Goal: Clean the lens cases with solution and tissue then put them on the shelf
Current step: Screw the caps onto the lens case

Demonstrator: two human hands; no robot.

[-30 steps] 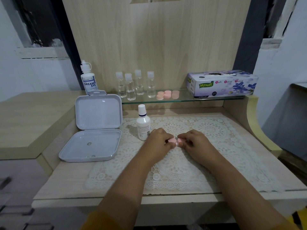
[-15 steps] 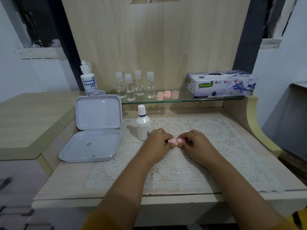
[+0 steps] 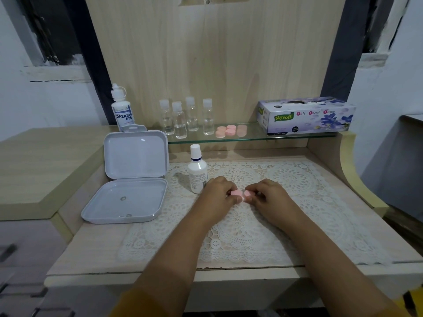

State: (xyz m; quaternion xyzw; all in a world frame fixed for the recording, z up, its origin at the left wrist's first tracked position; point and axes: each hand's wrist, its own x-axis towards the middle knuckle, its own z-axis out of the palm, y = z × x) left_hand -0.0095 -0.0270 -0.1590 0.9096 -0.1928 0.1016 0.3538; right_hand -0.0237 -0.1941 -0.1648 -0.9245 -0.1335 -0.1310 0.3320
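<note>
Pink lens case (image 3: 241, 193) small, light, stiff plastic, slippery; left hand (image 3: 217, 195), right hand (image 3: 266, 196) pinching caps by rims

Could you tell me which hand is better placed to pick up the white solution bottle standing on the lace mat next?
Left, probably. The left hand sits right beside the solution bottle, nearly touching it, while the right hand is farther away. Both hands grip the pink lens case, so the right could keep holding it.
</note>
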